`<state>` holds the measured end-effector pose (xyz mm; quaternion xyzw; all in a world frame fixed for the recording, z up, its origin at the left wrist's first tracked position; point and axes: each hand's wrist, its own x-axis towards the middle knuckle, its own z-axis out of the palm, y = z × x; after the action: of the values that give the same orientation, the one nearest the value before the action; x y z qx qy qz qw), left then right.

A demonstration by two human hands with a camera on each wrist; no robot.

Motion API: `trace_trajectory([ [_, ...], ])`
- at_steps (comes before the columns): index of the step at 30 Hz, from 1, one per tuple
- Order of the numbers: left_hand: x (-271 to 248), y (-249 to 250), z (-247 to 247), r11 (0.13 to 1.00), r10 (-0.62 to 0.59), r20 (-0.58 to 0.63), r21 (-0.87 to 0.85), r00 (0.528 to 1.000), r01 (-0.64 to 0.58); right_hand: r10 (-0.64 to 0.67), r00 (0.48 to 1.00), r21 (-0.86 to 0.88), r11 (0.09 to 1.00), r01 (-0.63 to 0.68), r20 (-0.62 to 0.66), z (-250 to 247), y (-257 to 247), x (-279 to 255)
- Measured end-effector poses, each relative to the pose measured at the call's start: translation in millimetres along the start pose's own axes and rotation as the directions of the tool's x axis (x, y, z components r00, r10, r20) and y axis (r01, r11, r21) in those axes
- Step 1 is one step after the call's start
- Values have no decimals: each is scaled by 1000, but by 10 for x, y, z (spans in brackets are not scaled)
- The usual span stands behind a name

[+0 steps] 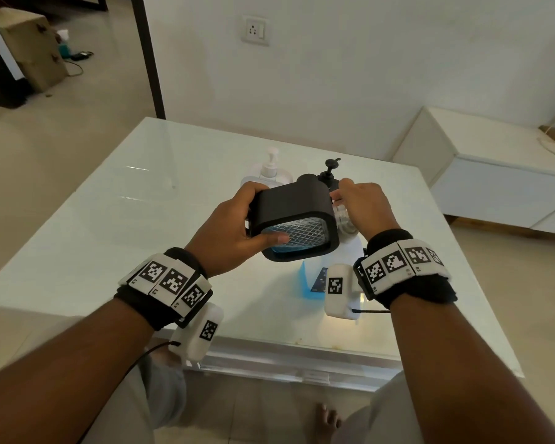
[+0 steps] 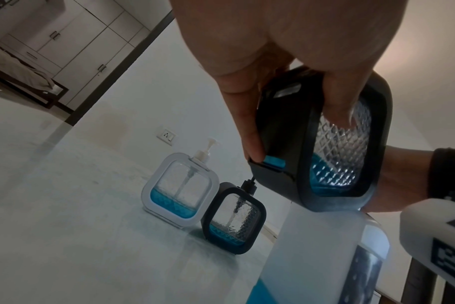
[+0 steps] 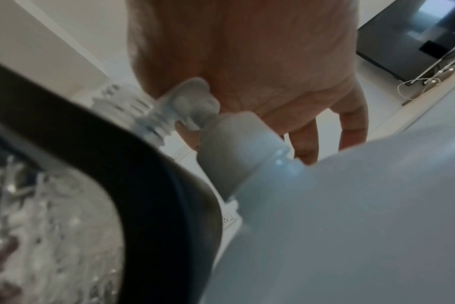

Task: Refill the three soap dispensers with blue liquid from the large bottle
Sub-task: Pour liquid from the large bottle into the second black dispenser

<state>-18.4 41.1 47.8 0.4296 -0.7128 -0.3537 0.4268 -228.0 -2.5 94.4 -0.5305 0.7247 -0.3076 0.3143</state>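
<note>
My left hand [image 1: 250, 219] grips a black-framed soap dispenser [image 1: 295, 219], pump removed, and holds it tilted above the large bottle [image 1: 308, 280]. A little blue liquid lies in its low corner [image 2: 325, 185]. Its clear threaded neck [image 3: 143, 115] sits right at the large bottle's pump nozzle [image 3: 195, 98]. My right hand [image 1: 350, 195] lies over that pump head with a thumb under the nozzle. The large bottle [image 3: 351, 226] is translucent, with blue liquid low in it. A white-framed dispenser [image 2: 181, 189] and a second black one [image 2: 234, 220] stand behind, both with pumps on and low blue liquid.
Everything is on a white glass table [image 1: 141, 219] set against a white wall with a socket [image 1: 255, 30]. A low white cabinet [image 1: 494, 174] stands to the right. A cardboard box [image 1: 29, 52] sits on the floor far left. My knees and a foot are below the table's front edge.
</note>
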Motion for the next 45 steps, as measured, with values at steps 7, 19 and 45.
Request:
trace_trajectory([
  [7,17,11,-7,1000,-2,0,-12,1000,2,-70,998,52,996,70,2,-50,1,48],
  [19,12,-9,-4,1000,23,3,-8,1000,-22,-19,1000,-100,995,17,-16,-30,-26,36],
  [45,-13,22,7,1000,9,2,-21,1000,-9,-11,1000,-53,999,11,5,-1,-34,22],
])
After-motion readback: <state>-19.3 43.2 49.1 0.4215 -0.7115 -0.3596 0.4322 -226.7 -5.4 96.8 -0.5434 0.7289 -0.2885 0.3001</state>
